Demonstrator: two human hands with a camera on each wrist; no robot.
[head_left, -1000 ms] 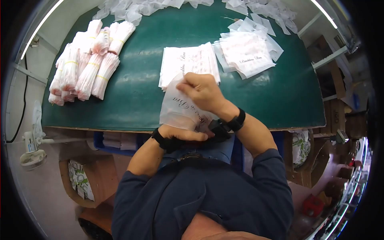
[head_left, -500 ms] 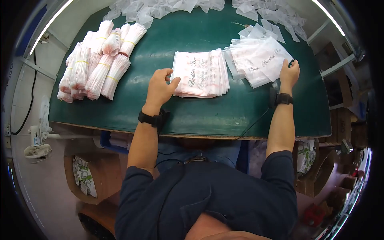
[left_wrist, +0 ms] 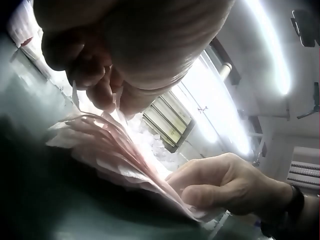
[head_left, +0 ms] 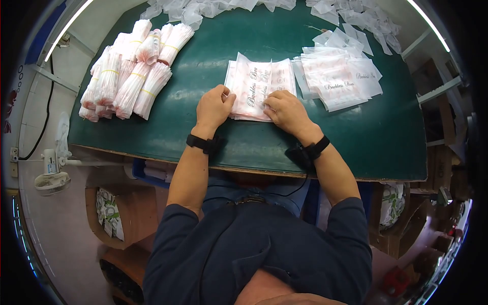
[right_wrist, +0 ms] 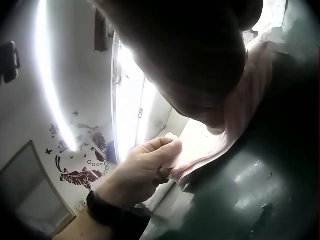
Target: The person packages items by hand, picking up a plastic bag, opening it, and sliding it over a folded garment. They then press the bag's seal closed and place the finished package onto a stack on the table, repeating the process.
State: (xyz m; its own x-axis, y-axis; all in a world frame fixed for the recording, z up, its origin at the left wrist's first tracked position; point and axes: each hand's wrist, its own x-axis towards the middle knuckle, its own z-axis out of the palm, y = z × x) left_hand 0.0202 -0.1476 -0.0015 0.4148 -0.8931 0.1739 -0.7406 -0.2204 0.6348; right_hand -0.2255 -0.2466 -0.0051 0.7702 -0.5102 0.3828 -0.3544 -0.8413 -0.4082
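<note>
In the head view, a stack of thin white printed bags (head_left: 284, 76) lies at mid-table, its top bag (head_left: 252, 76) lifted and bowed. My left hand (head_left: 214, 109) pinches that bag's left edge between thumb and fingers; the left wrist view shows these fingertips (left_wrist: 102, 92) close up. The right hand (head_left: 291, 114) has its fingers curled on the top bag's right edge near the stack's front. From the side, the layered edges (left_wrist: 115, 155) of the stack fan out between both hands. My right fingertips are dark and partly hidden in the right wrist view.
Rolled bundles with yellow bands (head_left: 127, 76) are heaped on the table's left. A looser bag pile (head_left: 338, 79) lies right of the stack. More loose bags (head_left: 203, 7) line the far edge, and a small fan (head_left: 52, 178) stands at the left.
My right hand has come left from the right-hand pile to the middle stack, leaving a bag there. The left hand has closed on the top bag's edge, and that bag has lifted.
</note>
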